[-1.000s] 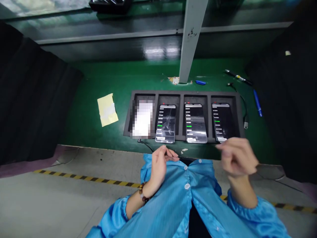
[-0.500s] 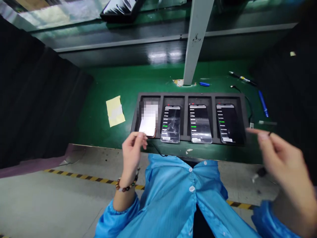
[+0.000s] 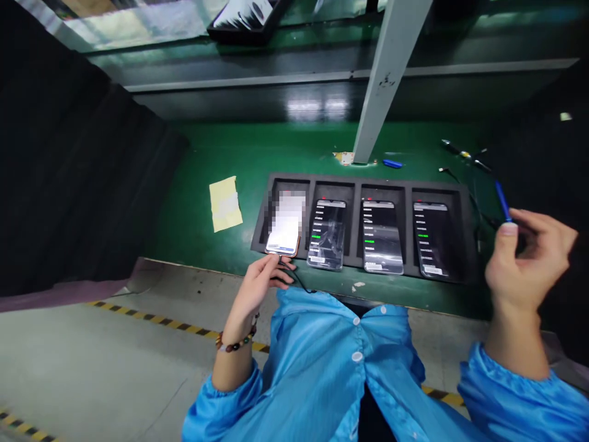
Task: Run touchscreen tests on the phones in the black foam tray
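A dark foam tray (image 3: 358, 184) holds several phones in a row of compartments. The leftmost phone (image 3: 286, 230) has a bright screen, partly blurred out. At its bottom edge my left hand (image 3: 263, 277) pinches the end of a thin black cable (image 3: 298, 282), which trails off to the right along the table edge. The other phones, including the second phone (image 3: 327, 233), the third phone (image 3: 383, 236) and the rightmost phone (image 3: 431, 239), show dark screens with lists and one green line. Right of the tray, my right hand (image 3: 527, 264) grips the lower end of a blue pen (image 3: 502, 199) between thumb and fingers.
A yellow paper note (image 3: 225, 204) lies left of the tray on the green table (image 3: 184, 230). Behind the tray stand a grey post (image 3: 384, 86) and a blue cap (image 3: 392, 164). A black pen (image 3: 455, 149) lies at the back right. Dark curtains (image 3: 83, 172) hang at both sides.
My right hand has moved from beside the rightmost phone to the blue pen and closed on it. My left hand has shifted slightly right, at the leftmost phone's lower edge. The view has shifted a little.
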Motion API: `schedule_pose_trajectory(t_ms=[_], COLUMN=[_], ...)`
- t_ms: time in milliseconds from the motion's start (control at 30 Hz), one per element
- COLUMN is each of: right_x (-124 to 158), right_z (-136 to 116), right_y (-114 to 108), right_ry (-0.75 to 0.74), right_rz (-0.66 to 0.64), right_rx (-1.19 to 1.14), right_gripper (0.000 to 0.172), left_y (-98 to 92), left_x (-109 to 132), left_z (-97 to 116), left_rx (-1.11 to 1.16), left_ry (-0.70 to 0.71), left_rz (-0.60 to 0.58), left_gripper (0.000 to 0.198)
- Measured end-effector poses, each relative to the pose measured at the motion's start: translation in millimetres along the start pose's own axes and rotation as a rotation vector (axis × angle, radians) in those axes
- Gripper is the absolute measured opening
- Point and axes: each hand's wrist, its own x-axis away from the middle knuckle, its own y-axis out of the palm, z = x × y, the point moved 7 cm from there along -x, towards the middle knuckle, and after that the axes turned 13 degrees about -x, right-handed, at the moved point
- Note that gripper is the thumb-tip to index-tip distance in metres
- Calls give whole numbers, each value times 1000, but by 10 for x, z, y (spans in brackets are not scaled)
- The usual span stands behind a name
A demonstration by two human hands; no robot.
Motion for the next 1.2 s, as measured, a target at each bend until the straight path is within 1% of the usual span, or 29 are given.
schedule_pose_trajectory(t_ms=[100, 133, 167, 200, 233, 267, 300, 333, 367, 400, 433, 467, 500, 567, 600, 667, 700, 767, 800, 833, 900, 933, 967, 1000, 1033, 1067, 1100, 1133, 1200], right_x=[214, 270, 318, 358, 393, 441, 532, 643, 751, 849, 923, 977, 1022, 1085, 1106, 1108, 1079, 952, 856, 743, 501, 392, 312, 272, 276, 312, 371, 442, 588], right_z=[-112, -202, -337, -529, -764, -1040, -1359, -1689, -2005, -2287, -2509, -2658, -2754, -2826, -2830, -2813, -2794, -2713, -2634, -2519, -2174, -1954, -1716, -1480, -1253, -1043, -869, -716, -478], right_y=[-106, -144, -152, -117, -21, 184, 449, 691, 905, 1097, 1265, 1421, 1557, 1759, 1820, 1858, 1836, 1713, 1619, 1505, 1222, 1049, 857, 661, 484, 323, 193, 98, -16], right_ry=[-119, -142, -156, -169, -171, -166, -174, -195, -235, -290, -339, -361, -377, -391, -398, -409, -407, -380, -350, -310, -206, -149, -93, -48, -4, 38, 61, 89, 144], right_rz=[100, 133, 137, 106, 20, -183, -446, -658, -819, -943, -1021, -1073, -1114, -1167, -1186, -1203, -1197, -1146, -1097, -1027, -818, -672, -509, -347, -212, -91, -1, 55, 115], right_rx=[-36, -33, -36, -43, -71, -144, -227, -302, -364, -417, -455, -471, -477, -466, -457, -442, -440, -450, -454, -452, -409, -375, -341, -300, -263, -238, -215, -201, -197], right_gripper=[33, 29, 25, 22, 21, 23, 28, 33, 35, 36, 37, 38, 39, 42, 42, 43, 44, 45, 45, 45, 43, 41, 39, 36, 35, 35, 34, 34, 35], left_y=[98, 115, 127, 137, 147, 156, 161, 165, 168, 170, 174, 179, 185, 199, 202, 184, 154, 35, -66, -191, -415, -461, -449, -396, -329, -265, -208, -162, -104], left_x=[-13, -14, -12, -8, -3, 2, 7, 11, 13, 15, 16, 16, 15, 14, 14, 22, 30, 54, 69, 89, 140, 160, 157, 127, 71, 9, -51, -105, -190], left_z=[-42, -57, -70, -81, -89, -94, -96, -96, -94, -92, -89, -87, -87, -92, -98, -108, -111, -104, -79, -23, 204, 349, 483, 586, 653, 699, 732, 755, 781], left_rx=[113, 134, 147, 151, 151, 147, 144, 141, 136, 131, 127, 122, 119, 112, 107, 89, 74, 45, 21, -35, -258, -408, -562, -695, -786, -850, -897, -932, -981], left_ry=[-16, -20, -21, -20, -17, -14, -10, -6, -2, 3, 7, 12, 17, 27, 31, 39, 44, 58, 82, 136, 351, 495, 637, 759, 845, 905, 948, 976, 1001], left_rz=[40, 66, 95, 120, 139, 151, 159, 163, 162, 159, 156, 155, 155, 159, 162, 170, 180, 224, 280, 367, 563, 629, 648, 617, 550, 483, 428, 389, 355], left_gripper=[55, 52, 51, 50, 49, 49, 49, 49, 49, 50, 50, 50, 50, 50, 50, 51, 52, 50, 46, 41, 29, 25, 21, 21, 24, 27, 31, 33, 37])
